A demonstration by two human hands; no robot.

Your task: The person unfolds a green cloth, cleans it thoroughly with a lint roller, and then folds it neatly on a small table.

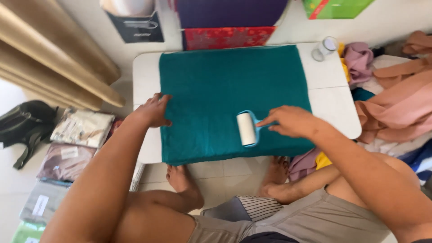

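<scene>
Folded teal cloth (211, 94): spread flat on small white table (330, 90). Blue-handled lint roller with white drum (246, 129): on cloth's near edge, handle gripped by right hand (290, 121). Left hand (154, 111): fingers spread flat, pressing cloth's left border.

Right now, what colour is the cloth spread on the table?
Plain teal green cloth, clearest in the head view.

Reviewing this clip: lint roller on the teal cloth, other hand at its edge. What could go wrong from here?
1. The left hand pins only one edge of the teal cloth, so it may bunch under the lint roller.
2. The cloth's near edge overhangs the white table and might slide off.
3. The clear jar at the corner could be knocked.
</scene>
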